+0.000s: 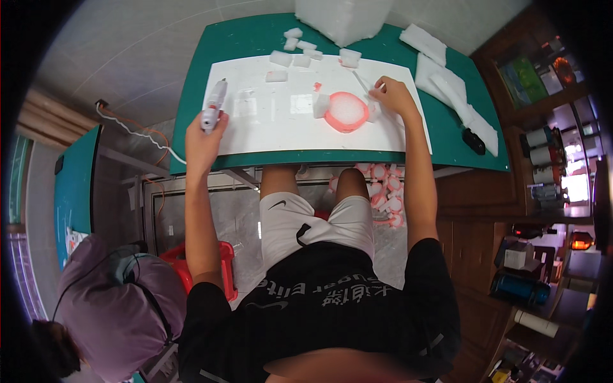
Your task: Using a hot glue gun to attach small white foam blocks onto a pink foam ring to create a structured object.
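My left hand (204, 139) is closed around a white handheld tool (214, 107) with a pointed tip, held over the left end of the white board (255, 131). My right hand (396, 99) has its fingertips pinched at the near end of a thin white stick (360, 79). Just left of that hand lies a round white foam piece (347, 111) with a pink rim. Against its left side sits a small white foam block (321, 106); another pale piece shows at its right, partly under my hand. A pink scrap (317, 86) lies above the block.
Several white foam blocks (281, 58) lie along the board's far edge. A large white foam-like bundle (345, 19) stands at the back of the green table (246, 35). Long foam slabs (440, 73) and a black object (473, 142) lie right. Pink-and-white pieces (386, 191) are heaped below the table.
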{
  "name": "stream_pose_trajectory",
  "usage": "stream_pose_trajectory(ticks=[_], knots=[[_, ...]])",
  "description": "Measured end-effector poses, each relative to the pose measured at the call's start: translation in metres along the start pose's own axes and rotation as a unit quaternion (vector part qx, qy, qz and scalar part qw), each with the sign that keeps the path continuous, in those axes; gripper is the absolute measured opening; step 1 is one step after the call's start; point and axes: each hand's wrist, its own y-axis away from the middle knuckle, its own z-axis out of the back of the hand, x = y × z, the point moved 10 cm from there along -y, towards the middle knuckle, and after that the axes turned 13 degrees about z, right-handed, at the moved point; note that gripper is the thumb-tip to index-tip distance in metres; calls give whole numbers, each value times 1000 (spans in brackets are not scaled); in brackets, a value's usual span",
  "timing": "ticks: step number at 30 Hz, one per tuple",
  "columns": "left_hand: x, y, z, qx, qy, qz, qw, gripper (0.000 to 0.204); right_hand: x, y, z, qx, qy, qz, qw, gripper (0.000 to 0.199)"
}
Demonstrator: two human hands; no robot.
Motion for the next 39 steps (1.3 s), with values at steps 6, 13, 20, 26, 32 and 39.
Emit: stream_pose_trajectory(ticks=[6,13,20,26,32,39], knots=[[-27,28,13,-96,-97,-160,978,33,-54,-7,-14,138,-41,-91,985,22],[-58,37,14,-149,-132,-227,953,27,71,124,156,-217,-215,-63,950,31],[-109,66,-26,-205,-155,-331,908,29,254,132,-35,31,-558,-23,829,17],[-127,94,-43,-214,-154,-380,886,38,294,117,-68,-17,-631,9,776,24],[-132,100,-50,-225,-135,-388,883,36,289,110,-72,-39,-642,16,766,28],[-130,101,-57,-223,-127,-399,881,29,287,107,-75,-40,-672,4,739,28]])
